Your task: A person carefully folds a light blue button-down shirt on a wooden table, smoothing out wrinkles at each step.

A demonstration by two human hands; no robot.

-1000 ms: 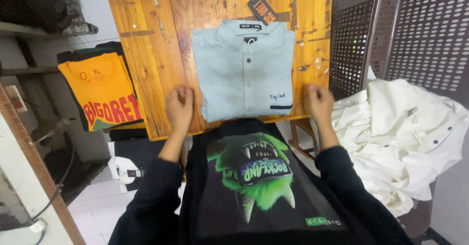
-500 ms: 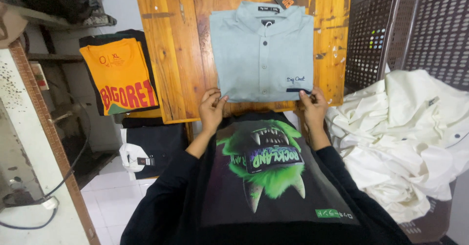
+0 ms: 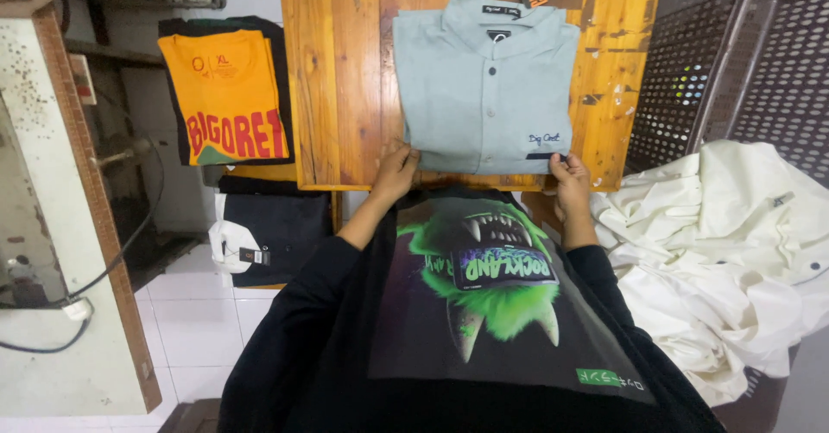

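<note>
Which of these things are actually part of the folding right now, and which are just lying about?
In hand:
- folded grey shirt, gripped at its near corners by the left hand and right hand
- wooden table under it

Lying about:
- orange T-shirt on a dark stack, left
- white garments heaped at right
- dark folded clothes below the table
- perforated crate

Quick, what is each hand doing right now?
Left hand: closed on the near left corner of the folded pale blue shirt.
Right hand: closed on its near right corner.
</note>
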